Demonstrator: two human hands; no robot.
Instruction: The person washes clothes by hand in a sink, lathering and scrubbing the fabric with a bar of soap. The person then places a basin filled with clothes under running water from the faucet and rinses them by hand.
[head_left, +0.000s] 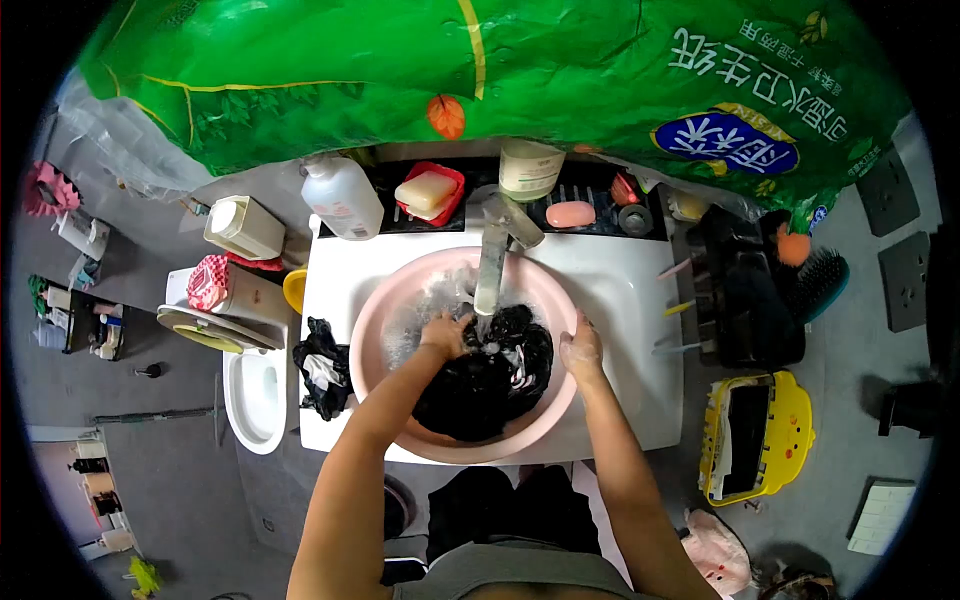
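A pink basin (365,335) stands in the white sink, holding foamy water and a soaked black garment (480,395) with a patch of white on it. My left hand (445,334) reaches into the basin at the water's surface, beside the garment. Its fingers look apart, and their tips are partly hidden by foam. On the right side, my right hand (581,348) holds the basin's rim. A grey faucet (492,265) points down over the basin, with water running from it onto the garment.
A black and white cloth bundle (323,370) lies left of the basin. Behind are a pump bottle (342,197), soap in a red dish (430,192), a pink soap bar (570,214) and a tub (530,168). A large green package (350,80) overhangs them. A yellow basket (790,435) sits right.
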